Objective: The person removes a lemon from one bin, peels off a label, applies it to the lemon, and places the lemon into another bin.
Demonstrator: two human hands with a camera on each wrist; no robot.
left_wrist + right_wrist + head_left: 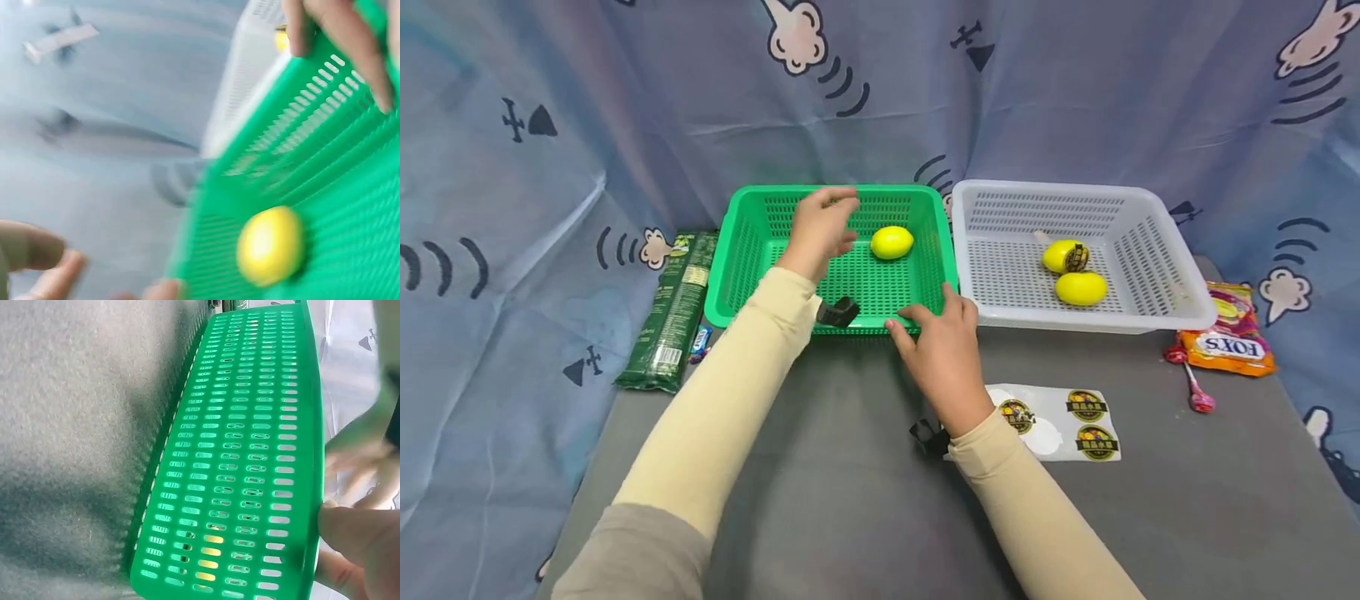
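Observation:
A green plastic basket (718, 275) holds one yellow lemon (891, 242), seen also in the left wrist view as a lemon (272, 245) near the basket's wall. My left hand (822, 229) hovers over the left half of this basket, fingers loosely extended and holding nothing. At the front right corner my right hand (946, 358) grips the rim, thumb (350, 531) on one side and a finger on the other. To the right, a white basket (1165, 250) contains a lemon with a dark round sticker (1063, 256) and another lemon (1081, 289).
A sticker sheet (1108, 425) lies in front of the white basket. Right of it are an orange FOX'S candy bag (1228, 333) and lollipops (1201, 402). Left of the green basket lie a green packet (670, 317) and a small blue wrapped candy (700, 342). A patterned curtain hangs behind.

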